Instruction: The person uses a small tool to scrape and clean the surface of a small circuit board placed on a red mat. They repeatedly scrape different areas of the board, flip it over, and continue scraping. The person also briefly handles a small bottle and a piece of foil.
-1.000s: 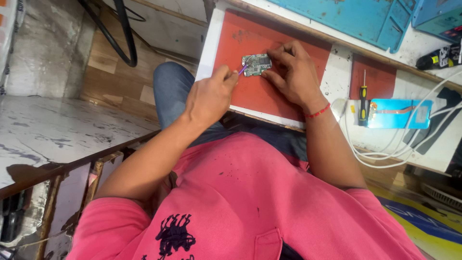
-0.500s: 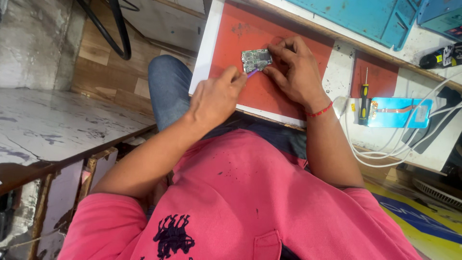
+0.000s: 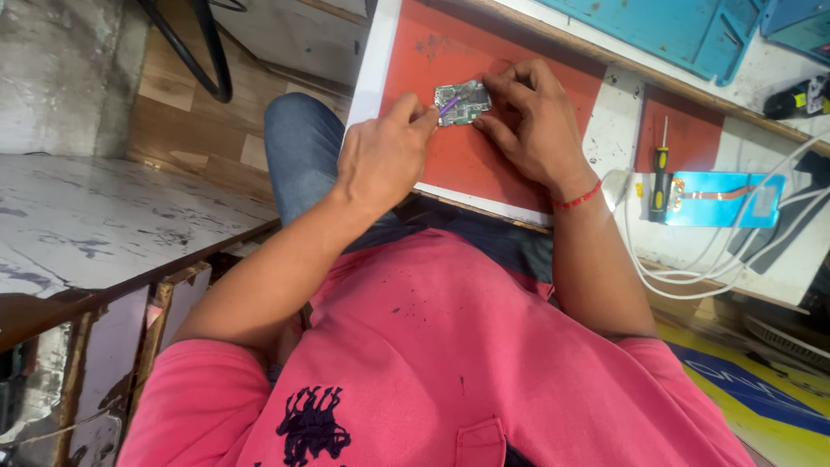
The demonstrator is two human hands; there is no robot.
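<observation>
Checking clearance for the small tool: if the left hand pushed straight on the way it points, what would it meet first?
The left hand pinches a purple tool whose tip already lies on the small circuit board. Beyond that, probably the right hand's fingers holding the board.

**A small electronics repair workshop**

A repair bench is shown. A red mat is laid on a stained white table, and a bare circuit board is worked on there. A screwdriver with a yellow-and-black handle is placed beside a blue phone part, and white cables are looped off the edge. Blue mats are set further back. Worn wooden flooring and a scuffed marbled counter are seen alongside.
</observation>
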